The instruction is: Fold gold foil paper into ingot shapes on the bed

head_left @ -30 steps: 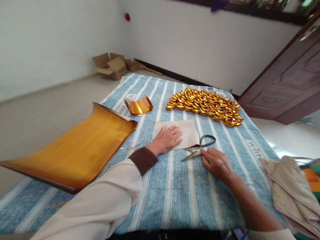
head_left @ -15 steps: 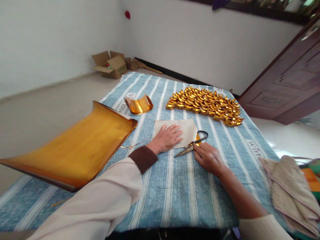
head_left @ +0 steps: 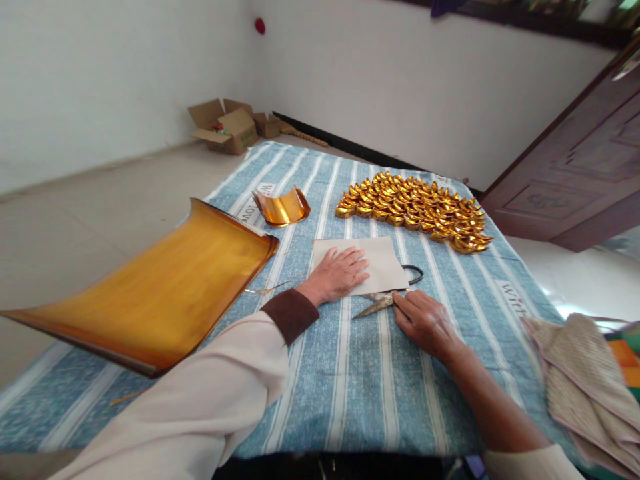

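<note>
White walls and a pale floor framed the blue-and-white striped cloth (head_left: pixel 350 393) that served as the work surface. On it the left hand (head_left: pixel 340 273) lay flat, fingers spread, pressing down the pale sheet of paper (head_left: pixel 383 261) directly beneath it. Just to its right, the right hand (head_left: pixel 425 321) rested knuckles up with its fingertips on the scissors (head_left: pixel 385 301); whether it actually gripped them could not be told, and their loop handle poked out from under the sheet's right edge.

Beyond both hands sat a dense heap of folded gold paper ingots (head_left: pixel 417 212), too many and too tightly packed to count, which suggested the folding was well along. Far left of the left hand lay one large curled gold foil sheet (head_left: pixel 155 293), uncut, and beyond it one small curled gold piece (head_left: pixel 283 208). Right of the right arm was a folded beige cloth (head_left: pixel 585 380). Two cardboard boxes (head_left: pixel 227 127) stood by the far wall.
</note>
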The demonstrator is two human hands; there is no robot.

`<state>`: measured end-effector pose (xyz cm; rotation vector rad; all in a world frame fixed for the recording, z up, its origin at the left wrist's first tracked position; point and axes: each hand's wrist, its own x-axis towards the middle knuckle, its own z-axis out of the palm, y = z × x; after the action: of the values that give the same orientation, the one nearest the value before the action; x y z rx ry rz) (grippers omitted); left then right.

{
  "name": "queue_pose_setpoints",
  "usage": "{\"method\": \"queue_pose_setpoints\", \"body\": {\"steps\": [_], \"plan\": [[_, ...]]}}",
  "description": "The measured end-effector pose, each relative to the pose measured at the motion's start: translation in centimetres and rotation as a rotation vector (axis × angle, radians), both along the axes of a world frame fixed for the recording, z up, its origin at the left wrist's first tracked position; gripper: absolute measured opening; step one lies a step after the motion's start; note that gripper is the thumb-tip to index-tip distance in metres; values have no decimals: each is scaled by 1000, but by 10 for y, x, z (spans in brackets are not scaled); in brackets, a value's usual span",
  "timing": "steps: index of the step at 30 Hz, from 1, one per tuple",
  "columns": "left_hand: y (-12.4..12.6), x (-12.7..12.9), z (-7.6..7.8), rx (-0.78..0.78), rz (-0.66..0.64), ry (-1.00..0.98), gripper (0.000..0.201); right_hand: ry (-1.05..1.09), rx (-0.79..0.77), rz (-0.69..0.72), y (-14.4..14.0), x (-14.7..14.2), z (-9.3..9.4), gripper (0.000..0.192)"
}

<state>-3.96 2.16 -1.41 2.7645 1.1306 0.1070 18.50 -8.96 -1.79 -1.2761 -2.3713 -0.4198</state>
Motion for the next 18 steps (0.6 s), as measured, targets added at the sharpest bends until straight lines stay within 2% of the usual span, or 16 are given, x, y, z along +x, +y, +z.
{"method": "queue_pose_setpoints", "body": {"steps": [8, 18], "plan": [[2, 0, 2, -34, -3, -15, 52, 20, -10, 3, 10, -18, 1, 18], [4, 2, 0, -47, -1, -10, 51, 9, 1, 25, -2, -9, -2, 20]]}}
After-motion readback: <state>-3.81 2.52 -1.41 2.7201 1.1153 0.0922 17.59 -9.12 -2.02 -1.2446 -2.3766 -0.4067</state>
